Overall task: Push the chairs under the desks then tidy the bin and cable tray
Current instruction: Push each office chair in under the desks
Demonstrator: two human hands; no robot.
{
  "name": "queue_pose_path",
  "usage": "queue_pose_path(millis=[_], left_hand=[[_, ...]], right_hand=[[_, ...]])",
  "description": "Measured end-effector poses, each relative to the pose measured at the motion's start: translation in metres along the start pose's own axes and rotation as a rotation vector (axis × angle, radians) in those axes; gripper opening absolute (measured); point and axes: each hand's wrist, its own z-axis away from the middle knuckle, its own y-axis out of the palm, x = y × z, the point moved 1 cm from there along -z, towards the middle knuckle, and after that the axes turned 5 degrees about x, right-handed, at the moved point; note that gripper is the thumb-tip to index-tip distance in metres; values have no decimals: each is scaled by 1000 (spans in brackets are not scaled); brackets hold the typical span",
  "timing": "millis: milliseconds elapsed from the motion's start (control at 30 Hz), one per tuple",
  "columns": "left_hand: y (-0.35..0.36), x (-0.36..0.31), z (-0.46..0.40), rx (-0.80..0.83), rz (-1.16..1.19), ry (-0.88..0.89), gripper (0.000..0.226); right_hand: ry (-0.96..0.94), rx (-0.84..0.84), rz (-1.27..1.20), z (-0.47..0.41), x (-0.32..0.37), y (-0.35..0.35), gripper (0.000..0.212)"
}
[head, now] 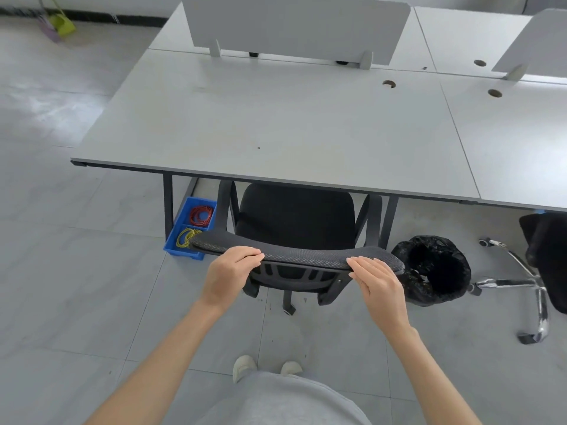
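Note:
A black mesh office chair (296, 223) stands in front of me with its seat partly under the grey desk (276, 124). My left hand (228, 276) grips the top edge of the backrest, fingers curled over it. My right hand (379, 286) rests on the same top edge further right, fingers nearly straight. A blue cable tray (179, 245) with red and yellow cable coils sits on the floor by the left desk leg. A bin lined with a black bag (432, 268) stands to the right of the chair.
A second chair (543, 262) with a chrome star base stands at the far right, outside its desk (521, 142). Grey divider panels (294, 26) stand along the desks' back edge. My feet (265, 366) are on the tiled floor behind the chair.

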Motion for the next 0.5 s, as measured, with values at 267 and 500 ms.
queue_pose_path(millis=[267, 500], left_hand=[[-30, 5, 22, 16, 314, -255, 30], [-58, 19, 155, -286, 758, -820, 27]], right_hand=[[-73, 208, -69, -10, 66, 11, 39], [-48, 611, -565, -27, 205, 71, 38]])
